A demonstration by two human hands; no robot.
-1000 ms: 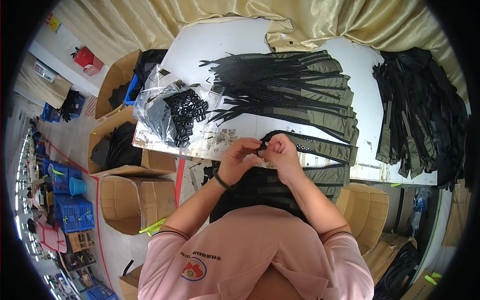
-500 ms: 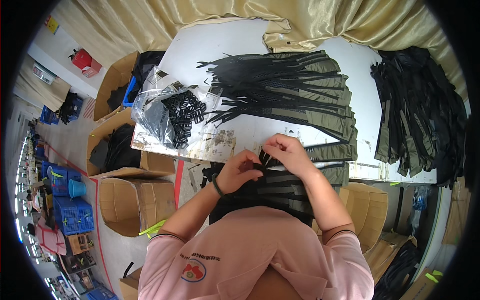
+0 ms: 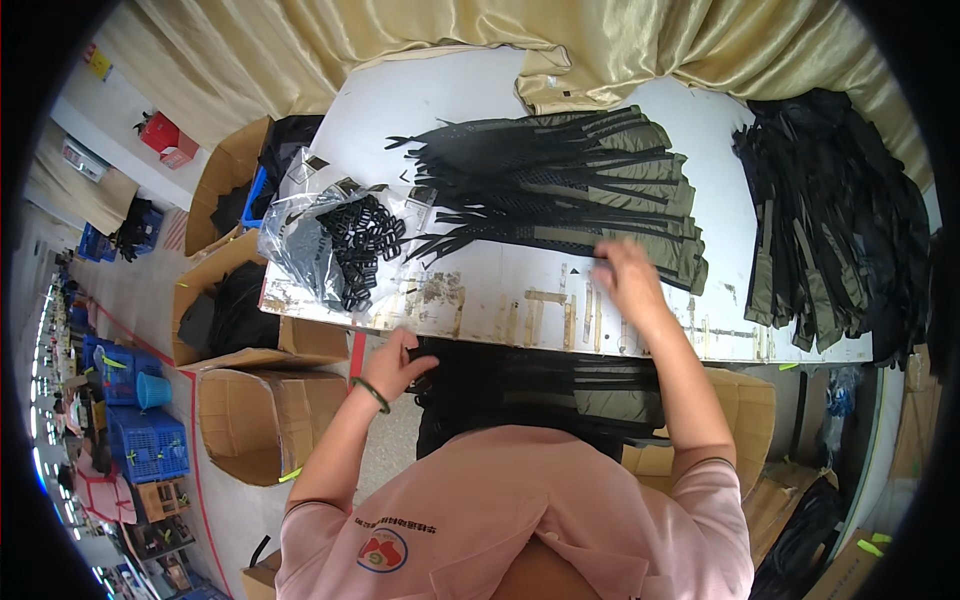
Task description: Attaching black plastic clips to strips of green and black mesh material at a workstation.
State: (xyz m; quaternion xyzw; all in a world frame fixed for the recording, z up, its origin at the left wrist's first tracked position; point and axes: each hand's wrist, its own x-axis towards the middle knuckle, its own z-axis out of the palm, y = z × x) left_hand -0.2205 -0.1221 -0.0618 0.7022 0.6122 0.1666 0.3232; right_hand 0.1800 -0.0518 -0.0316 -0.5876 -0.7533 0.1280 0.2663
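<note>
My left hand (image 3: 393, 366), with a dark bangle at its wrist, is at the left end of a pile of black and olive fabric pieces (image 3: 610, 402) across my lap. Its thumb and forefinger stand apart, with no held thing visible between them. Over the table, my right hand (image 3: 632, 285) is at the near edge of a row of olive and black strapped pieces (image 3: 560, 185); its fingers are blurred, so any grip on a piece is unclear. Left of that row, a clear plastic bag (image 3: 300, 245) lies with many black plastic buckles (image 3: 370, 240) spilling from it.
The white table (image 3: 480, 310) has worn tape marks along its front edge. More black and olive pieces (image 3: 815, 230) are heaped at its right end. Cardboard boxes (image 3: 240, 425) stand on the floor at left, another box (image 3: 740, 410) at right. A gold curtain (image 3: 420, 25) hangs behind.
Both hands were together at a black strap over the lap pile; now they are apart. The left moved left, the right moved up and right over the table. The nearest piece on the table has gone from there.
</note>
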